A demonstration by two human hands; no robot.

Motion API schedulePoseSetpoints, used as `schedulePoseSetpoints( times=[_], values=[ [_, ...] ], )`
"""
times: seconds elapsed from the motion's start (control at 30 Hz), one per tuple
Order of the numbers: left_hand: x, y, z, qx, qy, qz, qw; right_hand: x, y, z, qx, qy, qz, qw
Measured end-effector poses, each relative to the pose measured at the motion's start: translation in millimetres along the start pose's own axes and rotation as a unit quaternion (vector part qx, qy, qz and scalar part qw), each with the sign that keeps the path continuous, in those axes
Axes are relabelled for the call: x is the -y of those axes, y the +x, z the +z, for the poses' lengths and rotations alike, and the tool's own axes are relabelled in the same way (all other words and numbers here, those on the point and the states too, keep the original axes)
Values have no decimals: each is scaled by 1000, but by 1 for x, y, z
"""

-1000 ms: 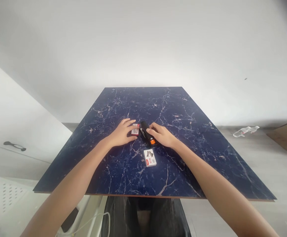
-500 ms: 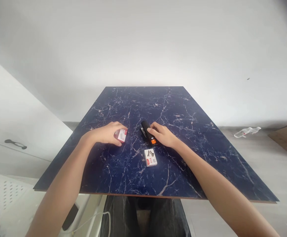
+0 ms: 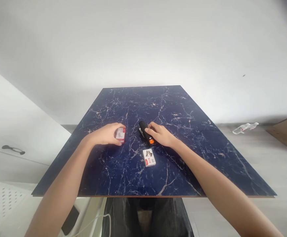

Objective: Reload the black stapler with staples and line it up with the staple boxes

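Note:
My left hand [image 3: 107, 133] is closed around a small red and white box [image 3: 120, 135], thumb on the near side and fingers on the far side. My right hand [image 3: 160, 134] grips a black stapler [image 3: 143, 127] with an orange patch at its near end, thumb across the top. The stapler lies on the table, slanting away to the left, with a gap between its upper and lower arms. Just in front of it lies a white staple box [image 3: 149, 157] with a red label and a printed picture. My curled right fingers are partly hidden.
The blue marbled table [image 3: 138, 181] has its near edge at my lap. On the floor to the right are a clear plastic bottle [image 3: 245, 128] and a brown cardboard piece [image 3: 286, 133]. A pale cable [image 3: 94, 218] hangs at the lower left.
My left hand has turned the red and white box slightly. The whole view has tilted and shifted a little. The right hand stays on the stapler.

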State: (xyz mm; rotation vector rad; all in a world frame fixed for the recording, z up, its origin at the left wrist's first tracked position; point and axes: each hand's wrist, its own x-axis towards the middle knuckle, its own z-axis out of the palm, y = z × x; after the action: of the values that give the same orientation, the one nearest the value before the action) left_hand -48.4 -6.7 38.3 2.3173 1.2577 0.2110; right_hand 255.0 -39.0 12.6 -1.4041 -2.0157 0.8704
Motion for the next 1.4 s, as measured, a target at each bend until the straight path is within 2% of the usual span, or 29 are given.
schedulePoseSetpoints(
  times=[0.13,0.27,0.47,0.6,0.7,0.93,1.17,1.4],
  values=[
    [-41,11,34,-66,-49,46,996,0,0,2,-8,-1,-15,1000],
    [-59,11,48,-25,-87,79,993,2,0,0,-1,17,12,1000],
    [-52,9,45,-34,-118,68,990,5,-5,-17,104,92,43,989],
    [-49,11,43,-10,-171,62,983,5,-7,-19,148,171,54,973],
    [-48,11,43,0,-177,58,982,3,-6,-12,149,217,65,962],
    [-46,11,45,-22,-106,55,993,0,-4,-6,142,262,65,952],
    [-49,9,46,-28,-19,62,998,1,-3,-7,151,251,62,954],
    [-58,8,46,-34,4,67,997,-1,-2,-6,154,236,64,957]
  ],
)
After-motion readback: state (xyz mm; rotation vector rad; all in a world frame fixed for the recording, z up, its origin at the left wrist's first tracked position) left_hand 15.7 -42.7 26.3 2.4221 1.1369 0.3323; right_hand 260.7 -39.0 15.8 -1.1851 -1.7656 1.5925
